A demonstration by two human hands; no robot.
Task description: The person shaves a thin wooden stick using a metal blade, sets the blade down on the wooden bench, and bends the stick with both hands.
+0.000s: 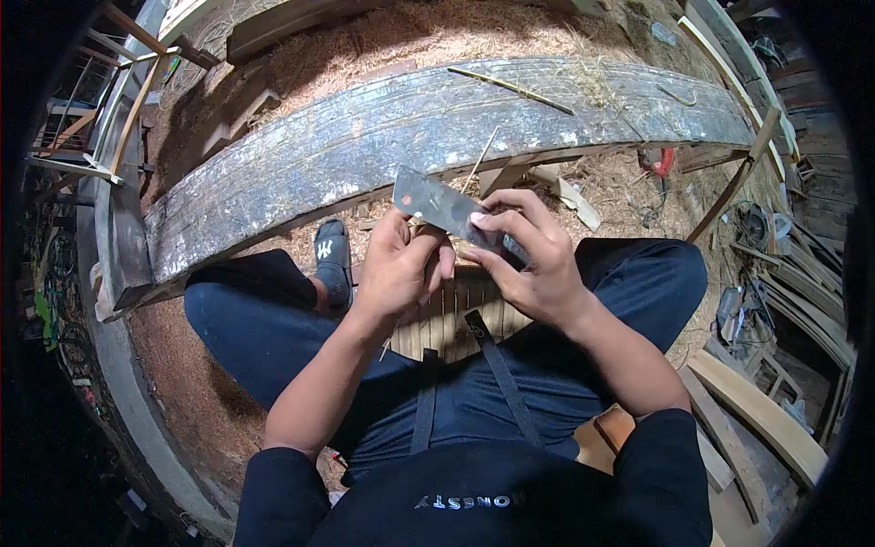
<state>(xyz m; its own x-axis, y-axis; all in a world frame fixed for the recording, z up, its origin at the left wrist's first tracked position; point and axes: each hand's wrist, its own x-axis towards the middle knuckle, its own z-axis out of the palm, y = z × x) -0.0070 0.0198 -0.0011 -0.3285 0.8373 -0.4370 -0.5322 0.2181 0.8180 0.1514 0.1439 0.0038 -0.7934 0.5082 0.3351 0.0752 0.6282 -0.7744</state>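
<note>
My right hand (538, 257) grips a flat, grey metal blade (444, 208) with a round hole near its far left corner. Its thumb and fingers close over the blade's right end, so whether a handle is there is hidden. My left hand (398, 264) is closed, with curled fingers close below the blade. A thin pale stick (481, 157) seems to run through that hand: its upper part shows beyond the blade and a short end shows beneath the wrist. Both hands are above my lap, over a slatted wooden surface (444, 319).
A long, paint-stained bench (383, 137) crosses in front of me. On it are a dark thin rod (510, 90) and wood fibres (597, 87). Beyond its edge lies a red-handled tool (663, 162). Curved boards (761, 415) are stacked at right; shavings cover the floor.
</note>
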